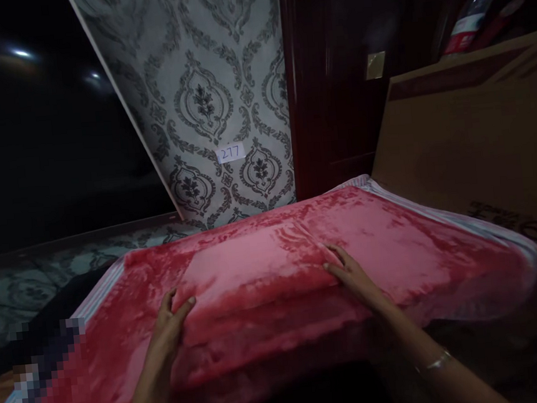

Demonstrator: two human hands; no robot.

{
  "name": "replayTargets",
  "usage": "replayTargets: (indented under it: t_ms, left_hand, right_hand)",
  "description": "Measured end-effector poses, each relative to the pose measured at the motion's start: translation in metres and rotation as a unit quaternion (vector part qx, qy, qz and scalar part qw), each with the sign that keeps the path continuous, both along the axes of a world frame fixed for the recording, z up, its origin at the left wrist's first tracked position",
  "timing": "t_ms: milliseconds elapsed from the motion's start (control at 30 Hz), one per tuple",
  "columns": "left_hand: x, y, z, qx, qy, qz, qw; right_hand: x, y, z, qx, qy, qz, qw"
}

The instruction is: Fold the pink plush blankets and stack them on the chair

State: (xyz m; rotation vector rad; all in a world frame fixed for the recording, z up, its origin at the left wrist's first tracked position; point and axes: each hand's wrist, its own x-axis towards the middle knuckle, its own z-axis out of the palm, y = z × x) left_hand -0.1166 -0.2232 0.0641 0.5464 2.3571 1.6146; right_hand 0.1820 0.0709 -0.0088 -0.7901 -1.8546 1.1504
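Observation:
A red plush blanket [385, 241] lies spread out in front of me, its borders striped in white and pale colours. A raised rectangular section of the same plush [241, 263] lies at its middle; I cannot tell whether it is folded layers or something covered. Against the left end of this section rests my left hand [173, 319], thumb and fingers apart. My right hand [347, 273] touches the opposite end, fingers stretched out and a bracelet on the wrist. The undersides of both hands are hidden.
A large cardboard box [460, 141] stands at the right, with a red-capped bottle [469, 21] on top. Behind the blanket are a patterned wall [240, 97] with a "277" label [230, 153] and a dark red door [328, 83]. A large black screen [50, 126] fills the left.

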Motion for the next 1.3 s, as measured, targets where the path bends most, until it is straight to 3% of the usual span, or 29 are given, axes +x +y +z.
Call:
replayTargets:
  t_ms: [167,267,367,500,600,667,800,933,1000,1133,1300]
  left_hand:
    - [-0.023,-0.026,-0.028,-0.042,-0.039,-0.016,0.998]
    - [-0.038,-0.021,-0.028,-0.008,-0.008,-0.024,1.0]
    - [-0.046,0.012,-0.009,0.012,0.087,-0.051,0.995]
    - [-0.039,0.084,0.02,-0.01,0.205,-0.17,0.964]
    - [-0.031,0.135,0.035,-0.081,0.217,-0.233,0.945]
    - [-0.026,0.158,0.036,-0.162,0.243,-0.238,0.926]
    - [-0.011,0.18,0.011,-0.303,0.334,-0.225,0.864]
    - [0.006,0.179,-0.025,-0.343,0.427,-0.177,0.818]
    - [0.008,0.177,-0.034,-0.354,0.437,-0.166,0.81]
    - [0.004,0.177,-0.038,-0.36,0.428,-0.166,0.812]
    - [0.0,0.179,-0.039,-0.354,0.424,-0.169,0.816]
  right_hand:
    - [0.035,-0.01,-0.016,-0.105,-0.057,0.086,0.989]
    - [0.036,0.006,-0.008,-0.095,-0.054,0.061,0.992]
    - [0.01,0.035,0.015,-0.042,-0.027,-0.002,0.999]
    - [-0.053,0.069,0.051,-0.042,-0.067,-0.061,0.995]
    - [-0.095,0.087,0.068,-0.039,-0.109,-0.091,0.989]
    - [-0.114,0.096,0.074,-0.034,-0.132,-0.103,0.985]
    - [-0.141,0.107,0.073,-0.031,-0.196,-0.121,0.973]
    - [-0.156,0.101,0.058,-0.034,-0.259,-0.144,0.954]
    - [-0.153,0.094,0.047,-0.032,-0.282,-0.166,0.944]
    - [-0.138,0.085,0.031,-0.034,-0.314,-0.21,0.925]
    - [-0.13,0.083,0.031,-0.01,-0.336,-0.217,0.917]
